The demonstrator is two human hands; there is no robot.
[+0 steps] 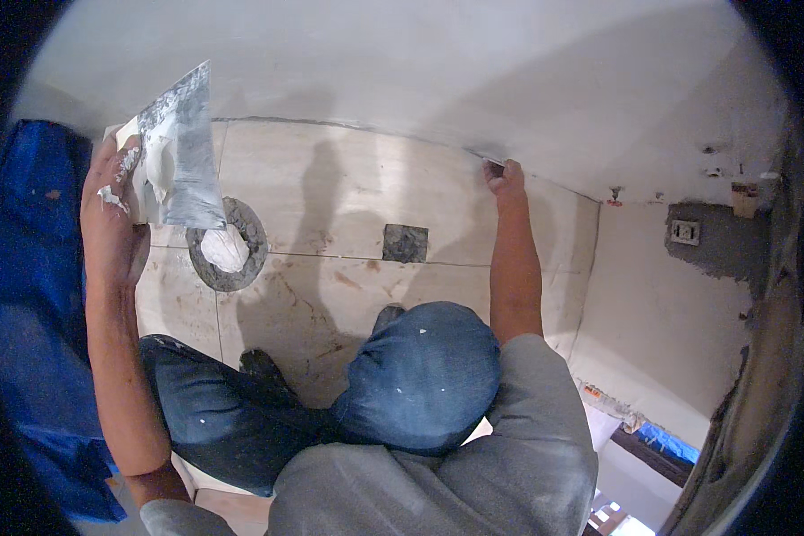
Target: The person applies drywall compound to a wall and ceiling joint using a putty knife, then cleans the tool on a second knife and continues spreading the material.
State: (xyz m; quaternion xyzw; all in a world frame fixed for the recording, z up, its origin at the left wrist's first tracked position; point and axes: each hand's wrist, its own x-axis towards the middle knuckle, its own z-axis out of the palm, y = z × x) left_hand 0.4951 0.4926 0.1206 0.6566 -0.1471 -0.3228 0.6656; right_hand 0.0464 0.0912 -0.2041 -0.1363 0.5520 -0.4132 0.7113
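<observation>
My left hand (pixel 112 201), smeared with white plaster, grips a wide steel plastering trowel (pixel 196 170) at the left. White plaster streaks the blade, and a thicker lump clings near its middle. At the foot of the pale wall (pixel 473 62), my right hand (pixel 506 179) is closed on a small flat blade, perhaps a putty knife (pixel 484 157), mostly hidden by my fingers. Its edge lies along the joint between wall and floor tiles. Below the trowel, a round grey mortar-crusted container (pixel 257 259) holds white plaster (pixel 224 251).
Large beige floor tiles (pixel 330 201) with brown smears surround a dark square drain (pixel 406 243). Blue sheeting (pixel 40 313) hangs at the left. On the right wall are a socket (pixel 685 232) in a grey patch and a red-handled valve (pixel 615 196). My bent knees are close below.
</observation>
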